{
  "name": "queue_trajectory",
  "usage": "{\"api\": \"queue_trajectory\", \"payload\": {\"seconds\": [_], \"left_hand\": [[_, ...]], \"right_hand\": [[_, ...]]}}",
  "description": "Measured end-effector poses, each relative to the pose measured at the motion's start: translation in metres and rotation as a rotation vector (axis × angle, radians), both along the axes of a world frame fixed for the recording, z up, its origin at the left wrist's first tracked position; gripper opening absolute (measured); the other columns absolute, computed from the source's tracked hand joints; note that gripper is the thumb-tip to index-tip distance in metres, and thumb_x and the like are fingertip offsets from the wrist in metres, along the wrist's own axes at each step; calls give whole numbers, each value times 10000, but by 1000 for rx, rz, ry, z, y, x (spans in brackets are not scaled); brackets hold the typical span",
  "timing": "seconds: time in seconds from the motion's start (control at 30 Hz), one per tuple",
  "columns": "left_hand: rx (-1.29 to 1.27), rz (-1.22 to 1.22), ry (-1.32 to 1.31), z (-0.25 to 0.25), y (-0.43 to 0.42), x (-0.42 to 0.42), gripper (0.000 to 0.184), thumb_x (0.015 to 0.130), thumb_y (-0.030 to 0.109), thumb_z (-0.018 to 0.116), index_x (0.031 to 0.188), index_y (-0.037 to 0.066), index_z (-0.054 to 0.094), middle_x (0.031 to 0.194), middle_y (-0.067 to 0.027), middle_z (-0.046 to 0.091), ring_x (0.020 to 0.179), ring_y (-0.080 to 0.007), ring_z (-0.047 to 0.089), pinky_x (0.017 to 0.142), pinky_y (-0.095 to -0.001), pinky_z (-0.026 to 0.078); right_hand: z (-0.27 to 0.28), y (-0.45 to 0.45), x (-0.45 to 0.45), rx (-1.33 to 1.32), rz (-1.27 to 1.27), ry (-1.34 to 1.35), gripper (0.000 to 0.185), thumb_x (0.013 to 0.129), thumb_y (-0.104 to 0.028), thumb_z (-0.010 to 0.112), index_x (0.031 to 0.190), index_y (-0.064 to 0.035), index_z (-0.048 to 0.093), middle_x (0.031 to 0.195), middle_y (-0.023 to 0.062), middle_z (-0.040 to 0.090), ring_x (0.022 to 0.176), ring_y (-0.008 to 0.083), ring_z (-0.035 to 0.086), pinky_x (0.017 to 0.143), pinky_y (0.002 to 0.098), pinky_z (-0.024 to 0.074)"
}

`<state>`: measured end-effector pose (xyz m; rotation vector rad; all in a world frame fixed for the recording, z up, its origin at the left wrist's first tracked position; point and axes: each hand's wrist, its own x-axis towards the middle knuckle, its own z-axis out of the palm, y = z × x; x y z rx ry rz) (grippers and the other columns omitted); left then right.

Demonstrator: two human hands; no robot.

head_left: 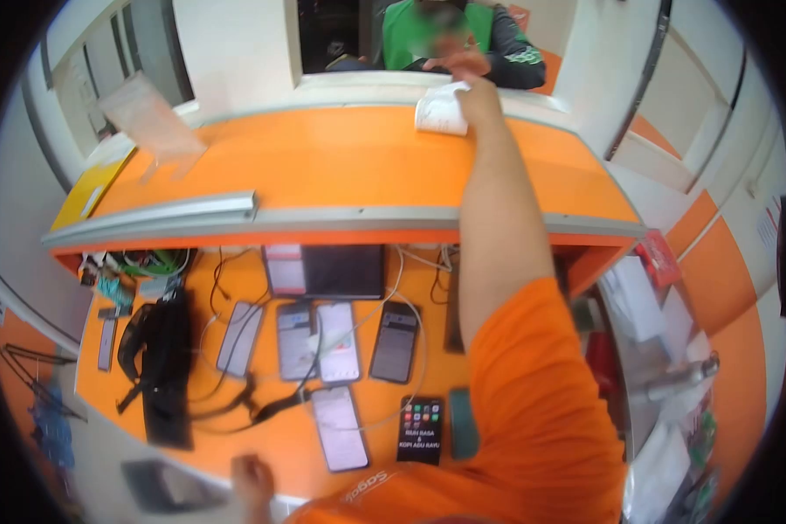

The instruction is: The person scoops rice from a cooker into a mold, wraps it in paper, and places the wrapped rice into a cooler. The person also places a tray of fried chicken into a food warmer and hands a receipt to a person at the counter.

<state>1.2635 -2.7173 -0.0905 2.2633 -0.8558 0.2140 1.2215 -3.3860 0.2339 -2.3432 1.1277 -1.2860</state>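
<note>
Left hand [251, 480], blurred, its grip I cannot tell; white paper [440, 113], by the far edge of the orange counter [323, 157], pinched at one side in my right hand [479, 100], best held lightly, wrist steady, marked face uncovered.

Left hand [253, 479]: motion-blurred, grip unreadable. Dark flat object [170, 485] beside it also smeared, can't tell what it is or if they touch. Right hand [479, 100] overlaps the hand of the person [410, 39] opposite; contact unclear. That person's head is blurred, cut by top edge. Print on paper slip [442, 113] too small.
</note>
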Motion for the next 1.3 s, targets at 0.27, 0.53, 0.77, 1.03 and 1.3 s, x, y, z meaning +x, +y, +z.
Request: {"api": "queue_trajectory", "payload": {"seconds": [0.27, 0.53, 0.77, 1.03, 1.3], "left_hand": [[-3, 30, 19, 5, 4, -6, 90, 800, 74, 583, 879, 31, 593, 795, -137, 560, 669, -264, 546, 605, -342, 458], [-22, 48, 42, -2, 2, 0, 74, 782, 65, 560, 847, 31, 572, 763, -139, 544, 632, -280, 535, 573, -356, 440], [-15, -39, 79, -4, 5, -1, 56, 756, 70, 534, 792, 29, 547, 702, -142, 531, 589, -283, 522, 525, -377, 423], [-295, -606, 359, 6, -33, 34, 48, 750, -7, 579, 780, 30, 581, 744, -113, 574, 679, -246, 573, 624, -311, 462], [-114, -1754, 138, 59, -69, -35, 68, 740, 42, 625, 805, 41, 605, 785, -102, 598, 692, -242, 587, 640, -336, 459]], "right_hand": [[-7, -5, 1, -87, 35, -229, 434, 728, -52, 588, 1155, 17, 558, 1110, 236, 576, 1059, 313, 560, 897, 341, 423], [-2, 1, 6, -161, -134, -338, 378, 762, -13, 499, 1136, 28, 529, 1054, 231, 546, 952, 345, 552, 877, 375, 418], [48, 160, -49, -296, 486, -1143, 176, 847, -16, 503, 1020, 13, 519, 909, 86, 529, 735, 143, 507, 706, 259, 439], [-151, 430, -260, 21, 12, -287, 117, 825, -44, 563, 908, 27, 606, 729, 72, 595, 608, 119, 524, 557, 250, 419], [-251, 716, -377, -94, -1190, -502, 286, 881, -240, 497, 661, -59, 490, 654, 8, 496, 613, 143, 459, 541, 300, 363]]}}
